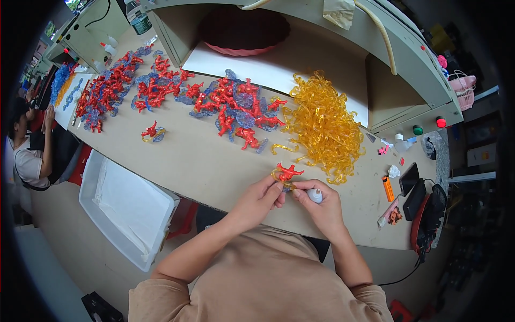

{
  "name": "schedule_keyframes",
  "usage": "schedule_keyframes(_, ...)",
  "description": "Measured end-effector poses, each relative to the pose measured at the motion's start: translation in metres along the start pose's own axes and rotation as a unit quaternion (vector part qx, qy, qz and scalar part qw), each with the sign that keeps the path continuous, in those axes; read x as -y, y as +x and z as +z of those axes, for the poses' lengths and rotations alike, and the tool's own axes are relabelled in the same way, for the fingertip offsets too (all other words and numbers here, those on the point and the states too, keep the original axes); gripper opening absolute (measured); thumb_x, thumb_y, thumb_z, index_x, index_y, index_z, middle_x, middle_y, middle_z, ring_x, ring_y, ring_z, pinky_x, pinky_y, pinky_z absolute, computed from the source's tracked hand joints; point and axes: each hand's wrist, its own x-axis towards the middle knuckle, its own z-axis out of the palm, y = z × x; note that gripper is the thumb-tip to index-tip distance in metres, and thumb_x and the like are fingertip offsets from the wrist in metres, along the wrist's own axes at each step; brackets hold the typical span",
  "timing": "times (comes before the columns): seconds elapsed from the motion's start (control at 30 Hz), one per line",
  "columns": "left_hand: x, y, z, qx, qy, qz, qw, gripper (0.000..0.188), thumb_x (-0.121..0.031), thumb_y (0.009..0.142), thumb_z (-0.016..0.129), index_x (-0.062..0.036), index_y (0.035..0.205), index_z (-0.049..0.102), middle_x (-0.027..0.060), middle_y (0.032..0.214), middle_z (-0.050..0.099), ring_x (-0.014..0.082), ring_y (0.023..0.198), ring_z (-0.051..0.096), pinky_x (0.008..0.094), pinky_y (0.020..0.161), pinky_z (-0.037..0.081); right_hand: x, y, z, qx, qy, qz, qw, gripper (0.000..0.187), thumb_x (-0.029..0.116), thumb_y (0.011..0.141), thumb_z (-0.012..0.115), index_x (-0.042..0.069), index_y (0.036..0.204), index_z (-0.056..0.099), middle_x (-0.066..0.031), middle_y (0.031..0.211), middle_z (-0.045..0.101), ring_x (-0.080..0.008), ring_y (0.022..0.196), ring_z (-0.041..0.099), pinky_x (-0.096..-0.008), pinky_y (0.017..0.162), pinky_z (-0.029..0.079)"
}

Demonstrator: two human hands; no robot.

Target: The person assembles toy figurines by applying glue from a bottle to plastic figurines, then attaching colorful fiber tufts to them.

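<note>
My left hand (254, 203) is closed on a small red plastic figure (289, 172) with a yellow translucent strip around it, held just over the table's front edge. Against the figure's lower side press the fingers of my right hand (325, 212), which also grips a small white squeeze bottle (315, 196) with its tip pointing up and away from the figure. A heap of curly yellow translucent strips (324, 126) lies just beyond my hands. To its left spreads a pile of red figures on bluish clear bases (233, 104). One such figure (153, 132) lies apart, with a yellow strip on it.
A cabinet (394, 70) stands along the table's back, with a dark red bowl (244, 45) inside. An orange lighter (388, 189) and a black bag (434, 214) lie at right. A white bin (87, 185) is below the left edge. Another person (37, 155) sits far left.
</note>
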Motion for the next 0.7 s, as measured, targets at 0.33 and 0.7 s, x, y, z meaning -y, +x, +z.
schedule_keyframes(0.33, 0.010, 0.008, 0.003, -0.022, -0.001, 0.029, 0.999, 0.028, -0.021, 0.104, 0.040, -0.0029, 0.121, 0.052, 0.0003, 0.082, 0.055, 0.0077, 0.073, 0.050, 0.0240, 0.068, 0.045, 0.005, 0.006, -0.001, -0.032, -0.018, -0.029, 0.999, 0.013, 0.005, 0.085, 0.069, 0.002, 0.098, 0.068, -0.0048, 0.090, 0.067, -0.0103, 0.081, 0.060, -0.0257, 0.073, 0.049)
schedule_keyframes(0.7, 0.008, 0.001, 0.011, -0.034, 0.014, 0.036, 0.999, 0.024, -0.020, 0.103, 0.040, -0.0005, 0.113, 0.052, 0.0023, 0.080, 0.056, 0.0094, 0.074, 0.052, 0.0255, 0.071, 0.046, 0.030, 0.007, -0.003, -0.003, -0.233, -0.196, 0.953, 0.019, 0.001, 0.080, 0.070, 0.001, 0.099, 0.066, -0.0110, 0.089, 0.067, -0.0232, 0.079, 0.064, -0.0308, 0.071, 0.050)
